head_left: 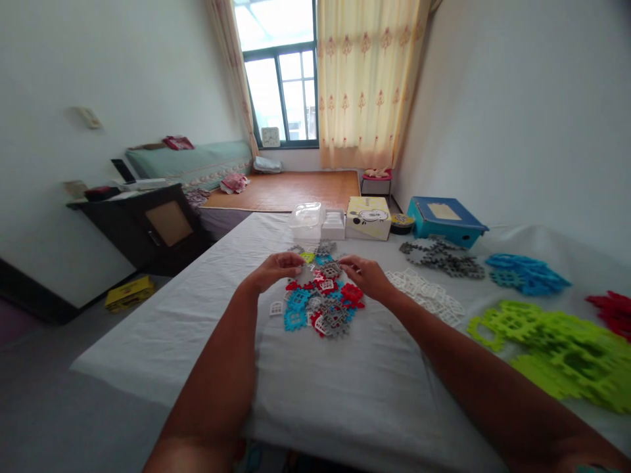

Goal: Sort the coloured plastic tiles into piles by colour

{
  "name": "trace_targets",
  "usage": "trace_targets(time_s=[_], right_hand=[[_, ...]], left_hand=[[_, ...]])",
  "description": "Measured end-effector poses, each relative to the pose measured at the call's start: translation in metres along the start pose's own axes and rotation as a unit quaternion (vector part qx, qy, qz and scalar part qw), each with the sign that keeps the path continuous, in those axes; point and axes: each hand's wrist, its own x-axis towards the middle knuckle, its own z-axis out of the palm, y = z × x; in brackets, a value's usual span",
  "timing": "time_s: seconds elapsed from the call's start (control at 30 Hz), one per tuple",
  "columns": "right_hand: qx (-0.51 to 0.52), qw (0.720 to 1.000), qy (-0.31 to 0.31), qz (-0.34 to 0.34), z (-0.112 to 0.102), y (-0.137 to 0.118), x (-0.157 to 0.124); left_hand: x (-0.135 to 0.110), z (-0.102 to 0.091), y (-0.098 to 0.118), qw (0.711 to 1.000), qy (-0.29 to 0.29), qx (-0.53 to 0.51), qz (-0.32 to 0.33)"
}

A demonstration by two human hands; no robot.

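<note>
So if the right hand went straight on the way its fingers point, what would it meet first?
Most likely the grey piece in the mixed pile, just ahead of the right hand; they may be touching, since depth is unclear.

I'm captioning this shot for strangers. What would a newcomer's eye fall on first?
Probably the vivid lime-green pieces heaped at the right of the picture. Next, the left hand and right hand, flanking the far part of a mixed, colourful pile mid-picture on the white cloth. Behind, the patterned yellow curtain hangs right of the bright window.
</note>
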Motion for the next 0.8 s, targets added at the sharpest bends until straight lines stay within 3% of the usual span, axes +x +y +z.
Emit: trace_targets(time_s=[0.2,0.33,0.5,0.67,0.8], right_hand=[[0.082,0.995,-0.056,-0.012,0.016,-0.023,-0.004],[0.070,0.997,-0.026,0.007,0.004,-0.002,0.003],[0.025,0.981,0.138,0.137,-0.057,0.075,0.011],[-0.007,0.906,0.334,0.259,-0.115,0.153,-0.007],[0.046,0.844,0.416,0.335,-0.131,0.175,-0.017]], left_hand=[[0.007,0.040,0.001,0.997,-0.035,-0.070,0.013],[0.011,0.048,-0.004,0.998,-0.006,-0.062,0.012],[0.015,0.038,-0.010,0.994,0.098,-0.043,0.002],[0.018,0.037,-0.015,0.993,0.113,-0.043,0.002],[0.019,0.038,-0.017,0.989,0.143,-0.040,0.008]])
